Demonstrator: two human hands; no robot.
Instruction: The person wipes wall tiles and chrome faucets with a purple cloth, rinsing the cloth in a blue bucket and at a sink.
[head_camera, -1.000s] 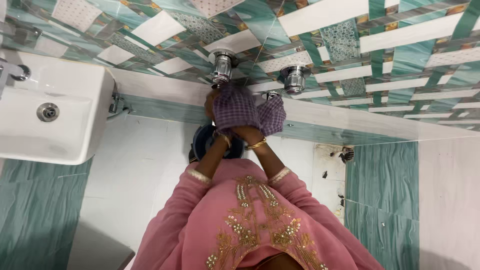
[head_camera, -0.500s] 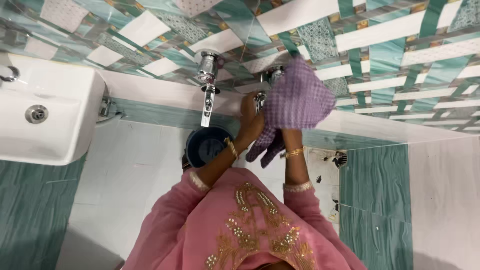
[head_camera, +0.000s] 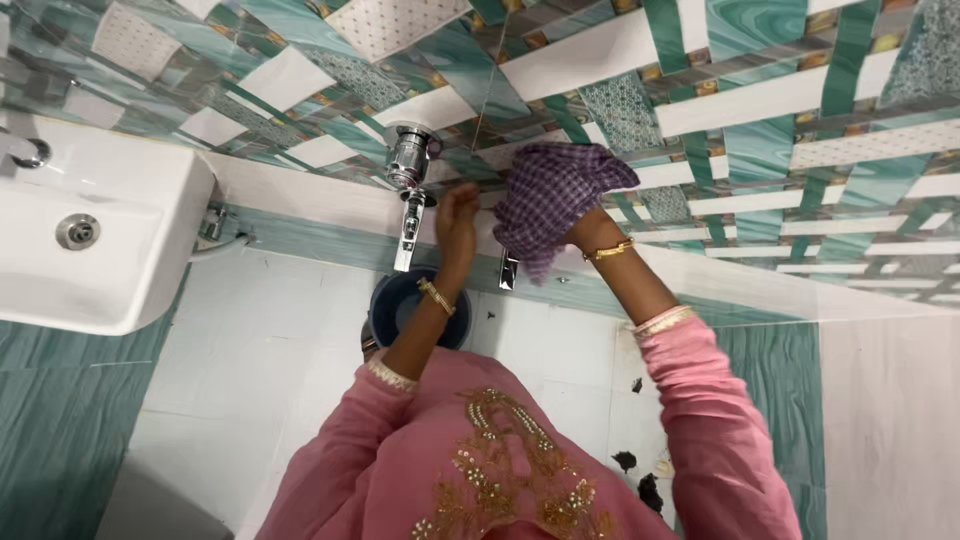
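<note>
Right hand (head_camera: 560, 215), fingers hidden under the checked purple cloth (head_camera: 555, 200), bunched over the right tap (head_camera: 508, 268). Left hand (head_camera: 457, 215), fingers loosely curled, empty, beside the left tap (head_camera: 408, 190). Best rubbed firmly all round, cloth kept bunched.

The sink (head_camera: 90, 240) sits at the left edge of the frame, against the wall (head_camera: 780, 90) that fills the top. A tap (head_camera: 408, 185) juts from the wall at upper centre. Just right of it is the left hand (head_camera: 457, 215), then the right hand (head_camera: 570, 215), pressing a cloth (head_camera: 550, 195) to the wall. A second spout (head_camera: 508, 270) hangs below the cloth. A bucket (head_camera: 400, 300) stands on the floor (head_camera: 270, 350) beneath the tap.
</note>
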